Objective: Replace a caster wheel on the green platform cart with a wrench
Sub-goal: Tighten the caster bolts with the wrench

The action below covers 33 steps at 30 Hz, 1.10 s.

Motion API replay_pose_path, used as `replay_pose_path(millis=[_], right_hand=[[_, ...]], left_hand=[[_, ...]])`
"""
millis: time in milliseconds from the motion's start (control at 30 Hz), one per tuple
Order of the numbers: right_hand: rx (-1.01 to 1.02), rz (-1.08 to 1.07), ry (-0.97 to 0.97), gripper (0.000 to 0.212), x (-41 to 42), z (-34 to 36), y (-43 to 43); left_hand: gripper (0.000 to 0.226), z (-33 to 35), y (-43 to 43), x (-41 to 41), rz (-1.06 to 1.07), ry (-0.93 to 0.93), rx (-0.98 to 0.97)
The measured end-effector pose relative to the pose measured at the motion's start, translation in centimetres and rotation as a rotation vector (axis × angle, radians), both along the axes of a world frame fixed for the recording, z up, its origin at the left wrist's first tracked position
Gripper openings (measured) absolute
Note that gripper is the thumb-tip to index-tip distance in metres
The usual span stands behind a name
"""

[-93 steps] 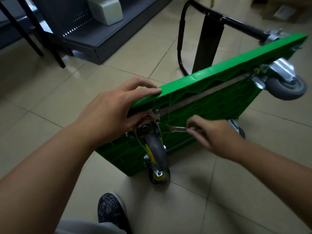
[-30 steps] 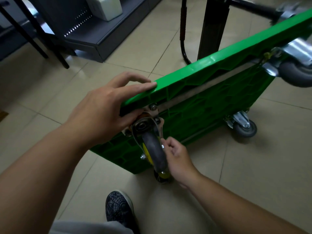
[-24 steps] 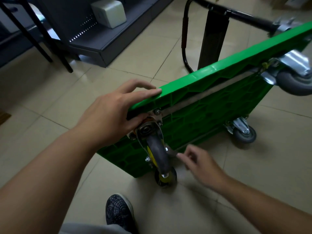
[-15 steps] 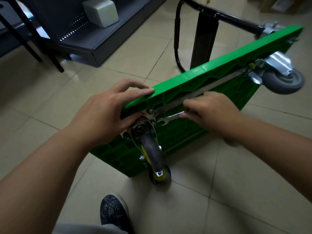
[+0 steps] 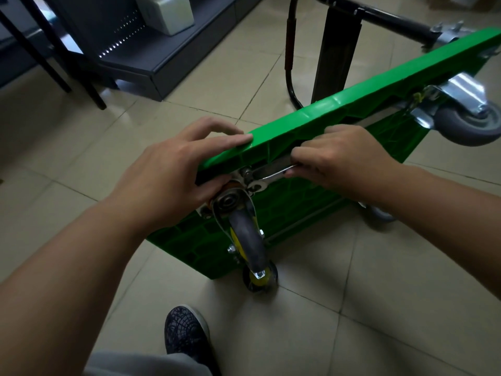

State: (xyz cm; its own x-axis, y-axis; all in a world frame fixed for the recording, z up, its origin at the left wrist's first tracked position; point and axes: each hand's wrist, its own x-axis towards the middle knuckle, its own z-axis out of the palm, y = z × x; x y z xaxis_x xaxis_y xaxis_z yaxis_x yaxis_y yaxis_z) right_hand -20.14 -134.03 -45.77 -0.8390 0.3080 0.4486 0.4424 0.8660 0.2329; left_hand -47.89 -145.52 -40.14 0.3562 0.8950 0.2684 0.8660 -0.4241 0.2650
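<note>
Down on the beige tiled floor (image 5: 81, 169), the green plastic platform cart (image 5: 320, 202) is standing tilted on its long edge, its ribbed underside facing the person. The left hand (image 5: 173, 175) is gripping the near upper corner of the deck, fingers lying flat along the top edge and the thumb tucked beneath, against the caster's mounting plate. The right hand (image 5: 341, 158) is closing around the handle of a slim silver metal wrench (image 5: 271, 176), with the wrench's open head sitting at a bolt on that plate, just above the swivel. The grey rubber caster wheel with a yellow hub (image 5: 248, 245) is hanging below the plate in its shiny metal fork, and a second, similar wheel is showing right behind its lower end, touching the floor. Another grey caster in a bright steel bracket (image 5: 466, 115) is sticking out at the far upper corner of the deck. The cart's black tubular handle (image 5: 291, 50) is reaching down to the floor behind the deck. A dark patterned shoe (image 5: 187, 335) is resting on the tiles below the wheels. A dark grey metal shelf (image 5: 141, 58) is standing at the upper left, carrying a pale boxy object (image 5: 165, 12).
</note>
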Motion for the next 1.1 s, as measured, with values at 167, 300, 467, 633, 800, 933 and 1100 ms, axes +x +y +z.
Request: replay_pose_path(millis=[167,300,467,633,800,933,1100], right_hand=[[-0.001,-0.004,-0.021,0.037,0.4,0.3,0.2],[0.013,0.010,-0.038,0.032,-1.0,-0.3,-0.4],[-0.029,-0.053,-0.068,0.035,-1.3,-1.6,-0.6],[-0.155,-0.184,0.119,0.038,-1.3,-4.8,-2.0],[-1.069,-0.413,0.579,0.042,-5.4,-12.0,-9.0],[-1.926,-0.357,1.222,0.039,-10.9,-12.8,-13.4],[-1.450,-0.495,0.793,0.052,-6.7,-15.0,-13.7]], left_hand=[[0.064,0.0,0.0,0.0,0.000,-0.001,-0.004],[0.064,0.1,0.0,0.1,0.001,0.002,-0.005],[0.065,0.0,0.0,0.1,0.004,0.005,-0.008],[0.063,0.0,0.0,0.0,0.002,0.003,-0.008],[0.063,-0.1,0.2,-0.2,-0.006,-0.015,-0.018],[0.061,-0.1,0.2,-0.2,-0.023,-0.018,-0.027],[0.061,0.0,0.1,-0.2,-0.008,-0.033,-0.021]])
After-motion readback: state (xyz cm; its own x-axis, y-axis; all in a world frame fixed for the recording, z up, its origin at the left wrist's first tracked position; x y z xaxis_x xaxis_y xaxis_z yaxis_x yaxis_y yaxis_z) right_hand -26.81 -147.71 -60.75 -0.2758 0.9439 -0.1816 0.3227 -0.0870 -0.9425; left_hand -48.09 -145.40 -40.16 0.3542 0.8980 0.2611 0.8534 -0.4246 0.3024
